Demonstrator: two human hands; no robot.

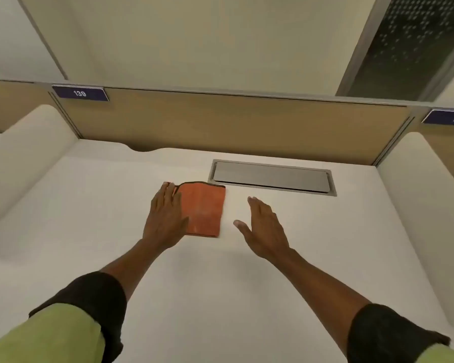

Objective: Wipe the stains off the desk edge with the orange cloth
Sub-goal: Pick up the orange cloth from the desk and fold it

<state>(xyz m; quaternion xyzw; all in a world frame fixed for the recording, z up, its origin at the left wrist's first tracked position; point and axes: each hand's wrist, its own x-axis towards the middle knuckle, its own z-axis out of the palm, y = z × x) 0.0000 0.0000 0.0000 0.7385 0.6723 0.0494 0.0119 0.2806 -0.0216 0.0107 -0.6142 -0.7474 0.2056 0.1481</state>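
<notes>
Head view: left hand [165, 218] flat, fingers spread, pressing the folded orange cloth [205, 209] onto the surface [95, 205]; right hand [264, 226] open, empty, just right of it. Risk: unpinched cloth sliding or unfolding mid-wipe, missing edge stains.

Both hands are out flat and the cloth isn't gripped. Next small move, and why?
Probably close the left hand on the orange cloth. That hand lies flat over the cloth's left part without gripping it, the cloth sits folded mid-desk near the grey cable hatch, and the right hand is open and apart from it. Wiping the edge needs the cloth in hand first.
</notes>
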